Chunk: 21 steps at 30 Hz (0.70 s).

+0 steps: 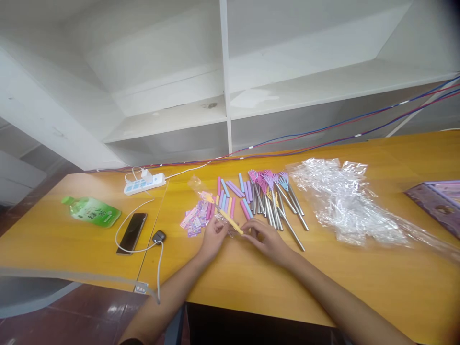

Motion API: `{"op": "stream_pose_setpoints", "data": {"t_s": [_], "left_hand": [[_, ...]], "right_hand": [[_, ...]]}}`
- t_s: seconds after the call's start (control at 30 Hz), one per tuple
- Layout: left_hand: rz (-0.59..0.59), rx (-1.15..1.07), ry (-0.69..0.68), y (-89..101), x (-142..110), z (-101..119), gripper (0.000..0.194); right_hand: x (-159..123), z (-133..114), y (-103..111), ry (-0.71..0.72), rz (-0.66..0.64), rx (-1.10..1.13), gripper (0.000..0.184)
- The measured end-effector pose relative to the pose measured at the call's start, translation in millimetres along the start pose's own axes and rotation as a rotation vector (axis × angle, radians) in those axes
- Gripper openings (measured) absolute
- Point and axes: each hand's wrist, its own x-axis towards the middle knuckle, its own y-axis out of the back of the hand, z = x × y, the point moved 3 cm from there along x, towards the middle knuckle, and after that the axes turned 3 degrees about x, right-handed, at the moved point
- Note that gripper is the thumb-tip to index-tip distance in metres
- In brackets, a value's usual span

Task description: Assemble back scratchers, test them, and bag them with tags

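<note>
A back scratcher with a yellow handle (pixel 233 223) and a small yellow claw head (pixel 207 197) slants between my hands, its head pointing up and left. Clear plastic film, which looks like a narrow bag, lies around it and sticks out past the head. My left hand (pixel 214 235) is closed on the bag beside the metal shaft. With pinched fingertips my right hand (pixel 268 239) grips the lower end of the yellow handle. Just beyond lie pink, blue, purple and yellow tubes (pixel 235 189), printed cards (pixel 196 220) and several metal-shafted back scratchers (pixel 278 206).
Clear plastic bags (pixel 345 206) are heaped to the right, with a purple box (pixel 434 203) at the far right. Leftward are a green-labelled bottle (pixel 93 212), a phone (pixel 132 233), a black earbud case (pixel 158 236), a white cable and a power strip (pixel 145 183). Shelving stands behind.
</note>
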Motion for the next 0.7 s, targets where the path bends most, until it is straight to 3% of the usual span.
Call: {"op": "stream_pose_setpoints", "data": {"t_s": [0.2,0.37,0.57,0.7], "left_hand": [[-0.215,-0.049,0.106,-28.2,-20,-7,0.049],[-0.341,-0.14,0.126,-32.8,-26,-7,0.047],[-0.251,-0.31,0.179,-21.2,-19,8,0.037],[-0.161,-0.365,0.228,-17.1,-15,10,0.04]], "right_hand": [[3,-1,6,0.035,0.089,-0.064,0.016],[3,-4,8,-0.022,0.049,-0.033,0.02],[1,-5,10,-0.069,-0.178,0.059,0.039],[0,-3,6,-0.035,-0.185,0.041,0.035]]}}
